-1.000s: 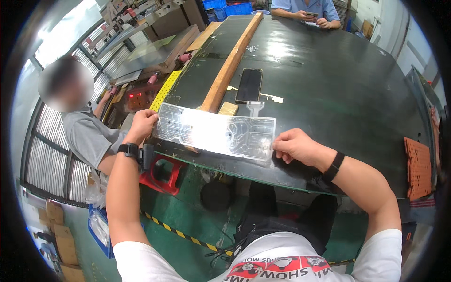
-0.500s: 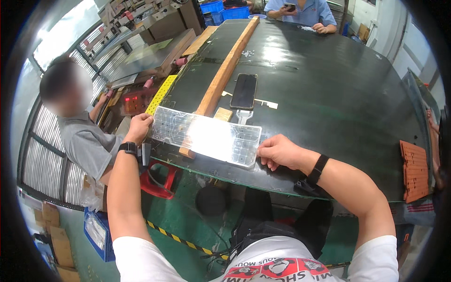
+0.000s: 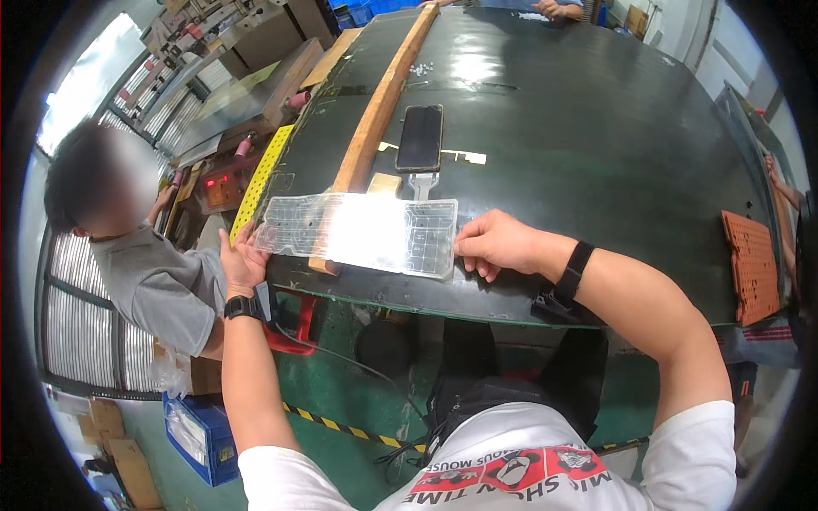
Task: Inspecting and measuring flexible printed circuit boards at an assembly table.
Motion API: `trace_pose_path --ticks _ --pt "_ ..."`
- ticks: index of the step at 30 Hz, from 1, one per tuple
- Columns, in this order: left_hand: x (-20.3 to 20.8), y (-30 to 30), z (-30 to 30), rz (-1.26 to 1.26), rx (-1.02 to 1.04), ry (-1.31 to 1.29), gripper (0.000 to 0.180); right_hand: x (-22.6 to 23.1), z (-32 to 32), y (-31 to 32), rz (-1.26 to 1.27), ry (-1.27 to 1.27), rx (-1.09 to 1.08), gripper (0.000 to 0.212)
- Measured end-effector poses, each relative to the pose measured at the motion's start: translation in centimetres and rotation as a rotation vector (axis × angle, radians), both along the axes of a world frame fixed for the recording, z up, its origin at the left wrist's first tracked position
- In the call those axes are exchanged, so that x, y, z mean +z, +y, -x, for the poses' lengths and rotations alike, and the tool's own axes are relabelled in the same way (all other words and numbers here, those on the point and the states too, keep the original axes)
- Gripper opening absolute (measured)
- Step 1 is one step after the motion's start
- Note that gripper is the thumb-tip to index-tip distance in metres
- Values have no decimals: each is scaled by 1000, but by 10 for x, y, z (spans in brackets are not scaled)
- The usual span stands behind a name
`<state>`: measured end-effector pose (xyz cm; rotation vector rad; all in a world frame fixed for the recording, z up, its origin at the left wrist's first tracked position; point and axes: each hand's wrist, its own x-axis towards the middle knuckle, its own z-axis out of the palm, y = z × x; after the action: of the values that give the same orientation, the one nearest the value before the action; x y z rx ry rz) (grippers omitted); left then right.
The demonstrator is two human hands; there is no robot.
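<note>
A clear, flat plastic panel (image 3: 290, 226) with fine grid lines and a bright glare is raised at the near edge of the dark table, tilted across a wooden bar (image 3: 366, 140). My right hand (image 3: 503, 245) pinches its right end between thumb and fingers. At the left end, my left hand (image 3: 243, 262) is turned palm up, thumb apart and fingertips at the panel's edge; it looks open. Just beyond the panel are a small wooden block (image 3: 385, 185) and a pale, slotted piece (image 3: 423, 185). A phone (image 3: 419, 138) lies behind them over a cream notched strip (image 3: 464, 157).
The dark table (image 3: 579, 162) spreads ahead and right. A yellow perforated strip (image 3: 262, 183) lines its left side, where a person in grey (image 3: 153, 285) sits. An orange perforated board (image 3: 750, 268) leans at the right edge. A red stool (image 3: 294, 328) stands below.
My left hand has gone from gripping the panel's left end with its back showing to palm up with the thumb apart. The right hand keeps its pinch. The whole view has shifted.
</note>
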<state>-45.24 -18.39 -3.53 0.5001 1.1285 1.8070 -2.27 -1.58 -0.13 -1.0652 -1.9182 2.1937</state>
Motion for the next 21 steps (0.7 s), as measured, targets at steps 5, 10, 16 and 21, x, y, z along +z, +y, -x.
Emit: trace_pose_path --ticks 5,10,16,21 --pt "-5 2 -12 -57 109 50 70 0 -1 3 28 -12 16 15" --pt "-2 8 -26 17 244 170 66 1 -1 6 68 -30 23 16" --pt "-2 7 -28 8 316 199 64 0 -4 6 119 16 10 21" --pt "-5 5 -25 -18 285 212 62 0 -3 6 133 21 0 15"
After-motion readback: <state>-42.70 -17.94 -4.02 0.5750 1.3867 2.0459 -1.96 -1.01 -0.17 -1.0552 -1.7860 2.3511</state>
